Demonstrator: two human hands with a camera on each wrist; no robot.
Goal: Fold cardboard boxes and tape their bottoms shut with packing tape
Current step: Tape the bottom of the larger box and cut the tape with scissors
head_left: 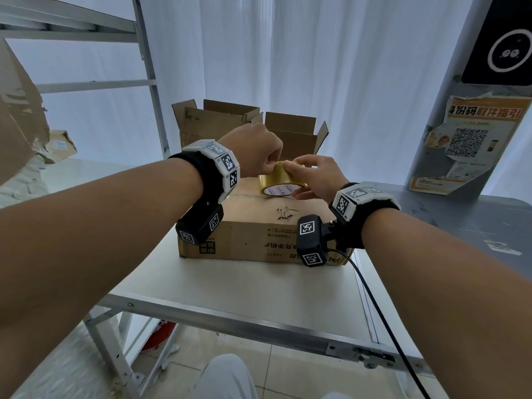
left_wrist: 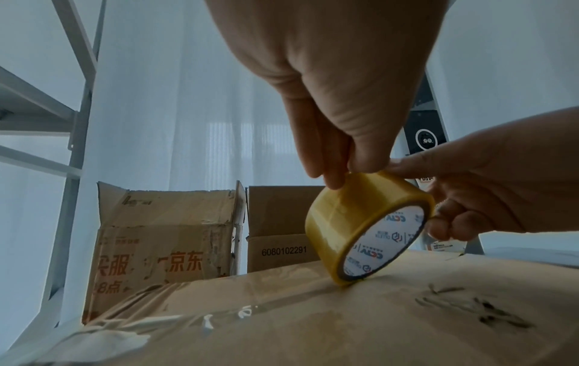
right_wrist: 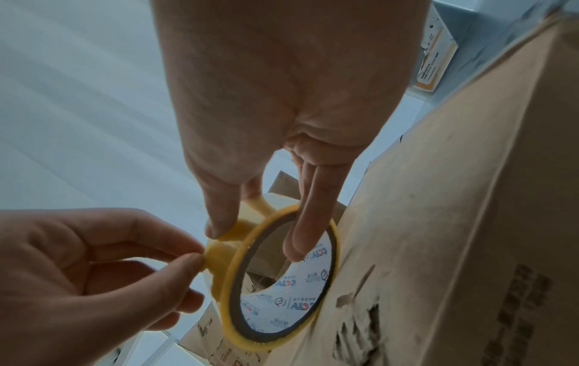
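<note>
A closed brown cardboard box (head_left: pixel 253 226) lies on the white table (head_left: pixel 230 283). On its top stands a yellow packing tape roll (head_left: pixel 280 184) on edge. My right hand (head_left: pixel 296 181) grips the roll, thumb on the outer face and fingers inside the core (right_wrist: pixel 282 304). My left hand (head_left: pixel 273 165) pinches the tape at the roll's top (left_wrist: pixel 347 173). Clear tape (left_wrist: pixel 188 292) lies wrinkled along the box top's seam, near its left end.
Two open cardboard boxes (head_left: pixel 216 122) (head_left: pixel 296 133) stand behind the closed one. A metal shelf frame (head_left: pixel 149 67) and torn cardboard (head_left: pixel 17 110) are at the left. A pillar with a poster (head_left: pixel 472 139) rises over a grey surface (head_left: pixel 460 220) at the right.
</note>
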